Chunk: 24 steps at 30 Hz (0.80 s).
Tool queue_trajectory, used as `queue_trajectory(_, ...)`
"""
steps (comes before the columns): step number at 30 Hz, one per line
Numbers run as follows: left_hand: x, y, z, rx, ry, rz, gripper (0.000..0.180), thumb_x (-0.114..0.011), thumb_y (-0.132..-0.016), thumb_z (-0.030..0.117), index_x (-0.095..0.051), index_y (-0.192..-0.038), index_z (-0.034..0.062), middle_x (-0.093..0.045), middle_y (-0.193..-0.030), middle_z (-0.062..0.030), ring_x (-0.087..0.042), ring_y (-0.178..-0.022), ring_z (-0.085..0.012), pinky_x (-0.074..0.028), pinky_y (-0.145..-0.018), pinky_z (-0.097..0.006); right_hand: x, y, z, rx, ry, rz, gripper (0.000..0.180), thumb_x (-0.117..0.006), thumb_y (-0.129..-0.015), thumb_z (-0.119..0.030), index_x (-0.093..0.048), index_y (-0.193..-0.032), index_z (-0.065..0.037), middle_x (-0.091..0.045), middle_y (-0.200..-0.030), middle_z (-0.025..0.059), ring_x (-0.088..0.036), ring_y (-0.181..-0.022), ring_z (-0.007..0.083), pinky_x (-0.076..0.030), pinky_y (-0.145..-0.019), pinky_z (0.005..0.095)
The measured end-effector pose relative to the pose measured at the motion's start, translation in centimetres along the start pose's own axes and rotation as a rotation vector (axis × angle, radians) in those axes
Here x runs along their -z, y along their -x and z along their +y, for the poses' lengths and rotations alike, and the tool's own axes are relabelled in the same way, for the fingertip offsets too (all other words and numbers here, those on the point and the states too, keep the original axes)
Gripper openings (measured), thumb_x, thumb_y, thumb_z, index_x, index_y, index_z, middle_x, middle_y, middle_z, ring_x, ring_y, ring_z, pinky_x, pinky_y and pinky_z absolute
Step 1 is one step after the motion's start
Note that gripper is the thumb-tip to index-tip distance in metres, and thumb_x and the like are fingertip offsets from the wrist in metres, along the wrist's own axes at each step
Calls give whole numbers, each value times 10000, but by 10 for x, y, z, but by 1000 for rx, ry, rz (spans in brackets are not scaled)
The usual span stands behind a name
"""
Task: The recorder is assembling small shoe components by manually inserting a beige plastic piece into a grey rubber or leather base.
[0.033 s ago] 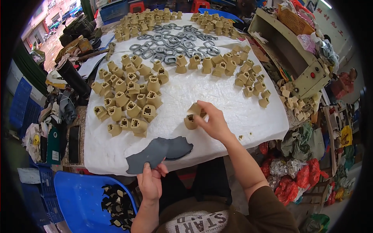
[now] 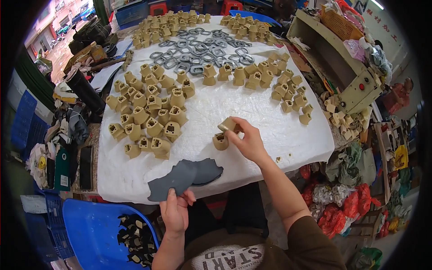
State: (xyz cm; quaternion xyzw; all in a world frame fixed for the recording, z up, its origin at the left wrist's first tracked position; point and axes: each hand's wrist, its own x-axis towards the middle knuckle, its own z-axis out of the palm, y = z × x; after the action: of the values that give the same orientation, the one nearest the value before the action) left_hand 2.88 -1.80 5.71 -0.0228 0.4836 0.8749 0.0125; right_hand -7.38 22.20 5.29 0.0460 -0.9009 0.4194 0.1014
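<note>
Pieces [image 2: 220,142], tan, two, at right hand [image 2: 249,141]

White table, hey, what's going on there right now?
A person's left hand holds a dark grey sheet near the front edge of the white table. The right hand grips a tan block beside a second tan block. More tan blocks cluster on both sides, with grey rings farther back.

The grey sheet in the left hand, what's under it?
Under the held sheet, part of a second sheet pokes out on the right, with white cloth around. Anything completely covered can't be seen.
</note>
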Motion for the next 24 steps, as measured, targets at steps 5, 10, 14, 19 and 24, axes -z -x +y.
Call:
queue_trajectory(5,-6,6,-2,108,77,-30,325,-351,-960,228,-516,-1084,-22,-618,-951,-170,-545,-635,-185,-421,-531,-267,-5,11,6,-99,-785,315,415,-543,-884,-76,-408,-1256,48,-575,-1126,138,-564,-1031,187,-461,-862,315)
queue_trajectory(10,-10,8,-3,122,60,-54,317,-361,-959,218,-517,-1080,-30,-619,-943,-169,-543,-634,-184,-425,-538,-270,17,42,9,-123,-878,352,446,-544,-878,-81,-396,-1283,36,-570,-1152,143,-555,-1039,183,-432,-905,318)
queue_trajectory(14,-16,7,-8,130,-5,-80,329,-367,-966,232,-522,-1080,-35,-618,-946,-169,-547,-644,-185,-428,-552,-275,28,78,24,-169,-159,53,481,-574,-815,-159,-454,-1270,-56,-525,-1245,142,-510,-1093,313,-375,-927,407)
queue_trajectory(19,-23,11,-11,141,-27,-99,416,-335,-980,319,-527,-1084,-34,-621,-930,-168,-548,-649,-183,-427,-558,-276,21,86,29,87,422,118,544,-611,-818,-311,-442,-1281,-79,-304,-1414,164,-290,-1272,340,-235,-1001,490)
queue_trajectory(24,-17,15,-19,85,-21,-99,403,-321,-973,301,-531,-1065,-30,-613,-868,-140,-553,-640,-189,-429,-546,-282,14,84,38,74,413,183,641,-712,-742,-311,-449,-1264,-46,-271,-1407,179,-283,-1256,362,-270,-1005,457)
